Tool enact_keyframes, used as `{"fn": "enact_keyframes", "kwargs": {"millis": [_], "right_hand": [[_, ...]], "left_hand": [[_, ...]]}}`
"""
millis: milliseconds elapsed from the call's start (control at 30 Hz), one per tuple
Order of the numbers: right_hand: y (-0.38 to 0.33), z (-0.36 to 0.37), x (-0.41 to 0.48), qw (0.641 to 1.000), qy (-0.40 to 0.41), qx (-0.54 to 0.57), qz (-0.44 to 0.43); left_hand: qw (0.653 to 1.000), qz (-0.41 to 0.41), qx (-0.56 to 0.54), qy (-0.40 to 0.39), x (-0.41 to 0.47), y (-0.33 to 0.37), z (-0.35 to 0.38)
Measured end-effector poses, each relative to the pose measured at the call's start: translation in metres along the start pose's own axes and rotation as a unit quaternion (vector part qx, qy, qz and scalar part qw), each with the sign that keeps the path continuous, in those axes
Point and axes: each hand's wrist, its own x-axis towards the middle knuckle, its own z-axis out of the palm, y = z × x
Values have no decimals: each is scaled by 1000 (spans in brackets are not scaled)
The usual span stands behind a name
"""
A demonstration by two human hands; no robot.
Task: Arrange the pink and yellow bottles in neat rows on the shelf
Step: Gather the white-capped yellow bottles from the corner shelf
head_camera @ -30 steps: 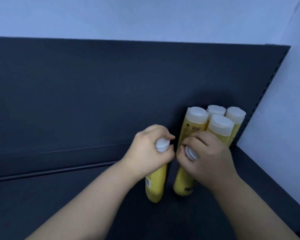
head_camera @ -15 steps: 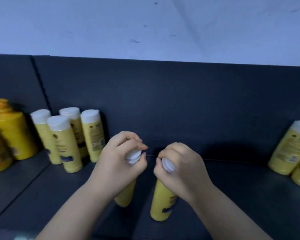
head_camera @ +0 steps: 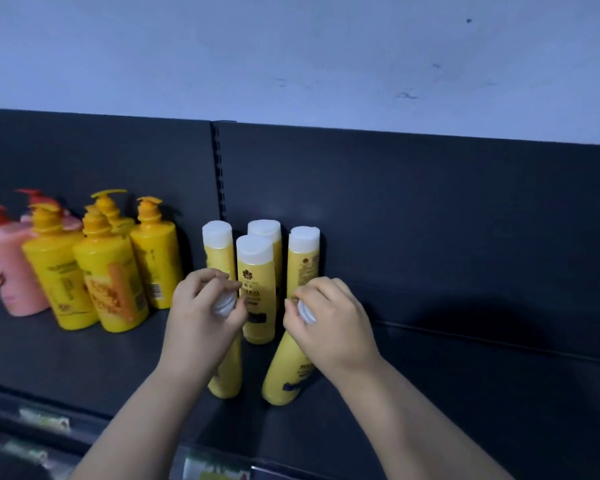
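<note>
My left hand (head_camera: 203,313) grips the white cap of a yellow bottle (head_camera: 226,375) that stands on the dark shelf (head_camera: 465,393). My right hand (head_camera: 329,323) grips the cap of a second yellow bottle (head_camera: 284,375), which leans left at its top. Just behind them stand several white-capped yellow bottles (head_camera: 257,289) in a tight cluster against the shelf's back panel. Left of those are yellow pump bottles (head_camera: 108,271) and a pink pump bottle (head_camera: 11,268) with a red pump.
The shelf's back panel (head_camera: 430,220) has a slotted upright post (head_camera: 220,168). Bare shelf floor stretches to the right of my right hand. Price tags (head_camera: 42,419) line the front edge at lower left. A pale wall rises above.
My view swung left along the shelf. Both hands carried their two bottles leftward, now just in front of the cluster of white-capped bottles; pump bottles came into sight.
</note>
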Motion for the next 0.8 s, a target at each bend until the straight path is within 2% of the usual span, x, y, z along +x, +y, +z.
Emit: {"fn": "enact_keyframes", "kwargs": {"millis": [100,200,467,567,667,800], "right_hand": [[7,13,11,1000,-12,-9,-11],[14,28,23,1000,-14,-10,-12],[40,71,46,997,49,-23,-60],[42,79,51,998,47,-10,-42],[43,87,57,998,34,-55,-3],[41,99,63,995,72,-67,-10]], "left_hand": [[999,-40,14,-7,14,-13,8],[999,-21,28,-22,26,-20,21],[998,-54,-2,-28,53,-56,40],[999,-9,-36,-39,57,-70,40],[996,58,-60,-28,61,-89,43],[986,111,-120,-21,67,-106,50]]}}
